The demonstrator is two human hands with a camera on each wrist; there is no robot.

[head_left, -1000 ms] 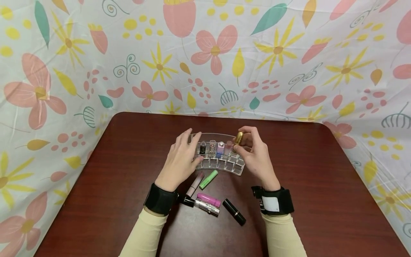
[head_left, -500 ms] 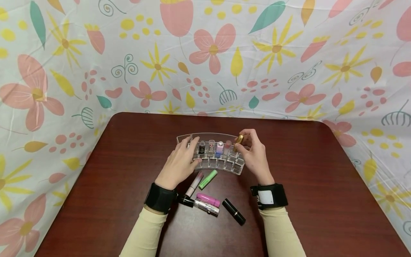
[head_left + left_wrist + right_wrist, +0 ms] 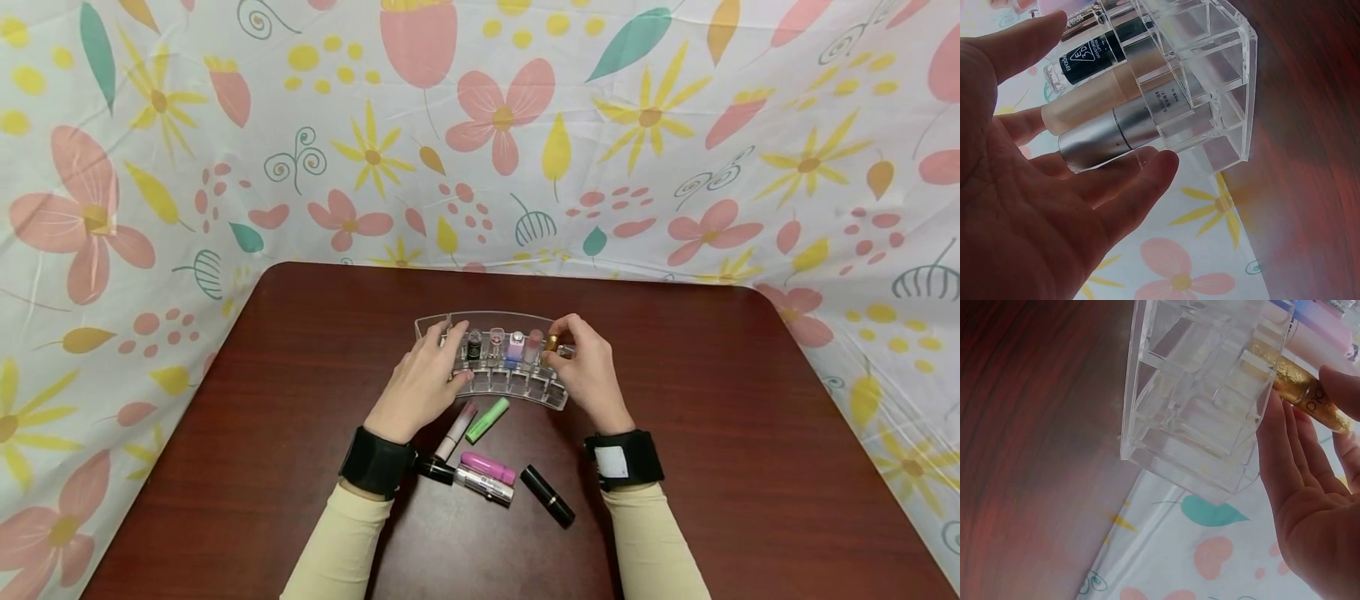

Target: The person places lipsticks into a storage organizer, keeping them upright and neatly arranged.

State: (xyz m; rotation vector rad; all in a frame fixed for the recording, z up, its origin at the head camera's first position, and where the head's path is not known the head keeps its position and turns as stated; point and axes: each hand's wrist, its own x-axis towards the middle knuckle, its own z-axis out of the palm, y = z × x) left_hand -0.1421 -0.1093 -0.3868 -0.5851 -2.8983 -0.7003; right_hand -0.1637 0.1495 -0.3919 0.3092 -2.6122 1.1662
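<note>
My right hand (image 3: 592, 375) pinches a gold lipstick tube (image 3: 552, 342) between thumb and fingers. In the right wrist view, the inner end of that gold tube sits within a back-row slot of the clear acrylic organizer (image 3: 1147, 359). Beside it in the same row stand several cosmetic tubes, among them a pink-and-blue one (image 3: 515, 346). My left hand (image 3: 420, 379) lies with extended fingers around the organizer's left end. Close to those fingers, the left wrist view has a silver tube (image 3: 1088, 144), a frosted beige tube (image 3: 1079, 103) and a black-labelled tube (image 3: 1092, 61) in slots.
In front of the organizer lie a green tube (image 3: 487, 419), a pinkish lip gloss tube (image 3: 454, 433), a magenta tube (image 3: 487, 466), a silver-and-black tube (image 3: 483, 485) and a black tube (image 3: 547, 496). A floral cloth (image 3: 480, 208) hangs behind the brown table (image 3: 712, 417).
My right hand has lowered the gold lipstick tube into the organizer's right end, moving slightly left and turning it more upright. My left hand has shifted only slightly.
</note>
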